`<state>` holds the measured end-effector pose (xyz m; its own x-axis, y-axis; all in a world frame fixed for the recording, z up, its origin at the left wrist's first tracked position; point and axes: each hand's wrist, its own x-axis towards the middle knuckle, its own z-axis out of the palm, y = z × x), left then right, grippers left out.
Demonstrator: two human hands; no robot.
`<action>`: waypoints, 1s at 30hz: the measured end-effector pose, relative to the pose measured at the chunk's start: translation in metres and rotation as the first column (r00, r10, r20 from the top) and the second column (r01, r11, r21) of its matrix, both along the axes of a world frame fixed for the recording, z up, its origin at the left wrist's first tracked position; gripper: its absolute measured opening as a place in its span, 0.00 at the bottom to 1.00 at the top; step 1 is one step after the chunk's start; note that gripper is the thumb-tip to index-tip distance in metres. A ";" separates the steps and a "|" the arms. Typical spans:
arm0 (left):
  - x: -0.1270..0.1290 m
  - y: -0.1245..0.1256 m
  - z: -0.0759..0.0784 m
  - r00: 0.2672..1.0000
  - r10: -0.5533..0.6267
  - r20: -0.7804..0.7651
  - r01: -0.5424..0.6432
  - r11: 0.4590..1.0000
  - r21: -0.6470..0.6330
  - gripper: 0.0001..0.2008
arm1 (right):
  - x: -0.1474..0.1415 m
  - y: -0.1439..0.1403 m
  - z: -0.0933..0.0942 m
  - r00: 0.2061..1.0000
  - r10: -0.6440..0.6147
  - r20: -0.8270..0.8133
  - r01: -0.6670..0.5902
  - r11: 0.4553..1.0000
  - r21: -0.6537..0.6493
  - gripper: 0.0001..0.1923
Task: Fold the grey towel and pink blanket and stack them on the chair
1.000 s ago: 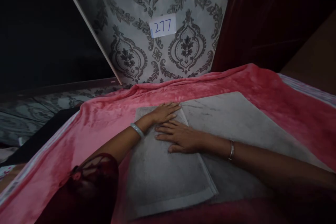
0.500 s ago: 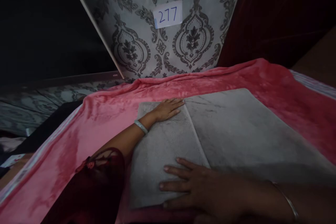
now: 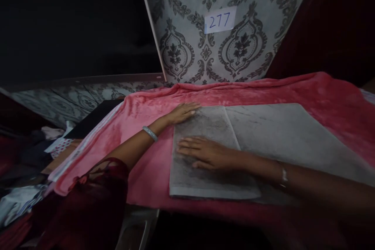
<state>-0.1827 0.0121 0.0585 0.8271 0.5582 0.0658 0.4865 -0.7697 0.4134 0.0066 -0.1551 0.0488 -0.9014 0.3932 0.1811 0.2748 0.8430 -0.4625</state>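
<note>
Grey towel [image 3: 263, 140] lies flat on the pink blanket [image 3: 140, 125], folded so that a doubled flap covers its left end; the rest runs out in a single layer toward 3 o'clock. Long axis: 9 to 3, roughly level across the view. The fold's free edge shows as a crease slanting from about 12 down toward 5.

Right hand [image 3: 205, 152] rests palm down on the doubled flap, fingers spread and flat, pointing to 9 o'clock. It grips nothing, only presses. The forearm crosses over the single layer from 4 o'clock, a thin bangle [image 3: 283, 175] at the wrist.

Left hand [image 3: 183, 112] lies flat too, fingers together and extended toward 3 o'clock, its tips on the towel's far left corner at about 11 o'clock from the right hand. Nothing is clamped here either. A pale bangle [image 3: 150, 133] sits on that wrist.

Key relation: both hands sit at the towel's left end, and all the unfolded length lies to the right of them. The right hand is nearer the crease, just left of it; the left hand holds the far corner.

Behind, a patterned wall panel [image 3: 187, 27] carries a paper label [image 3: 220, 20] reading 277. Loose cloth [image 3: 55, 140] sits low at 9 o'clock; detail there is too dark to read.
</note>
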 end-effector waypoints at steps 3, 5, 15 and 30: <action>-0.015 0.001 -0.009 0.996 0.048 -0.070 -0.049 0.999 -0.010 0.29 | -0.025 0.029 -0.015 0.999 0.009 0.041 -0.013 0.996 0.086 0.33; -0.015 0.000 -0.021 0.991 0.068 -0.117 -0.069 0.998 0.000 0.28 | -0.035 0.039 -0.026 0.997 -0.012 0.075 0.004 0.994 0.107 0.34; -0.013 -0.002 -0.048 0.989 0.100 -0.105 -0.095 0.994 0.049 0.28 | -0.037 -0.009 -0.034 0.991 0.100 0.084 -0.094 0.993 -0.066 0.35; -0.005 -0.009 -0.021 0.983 0.100 -0.157 -0.086 0.992 0.093 0.27 | 0.000 -0.060 0.016 0.996 -0.014 -0.085 0.002 0.989 -0.146 0.29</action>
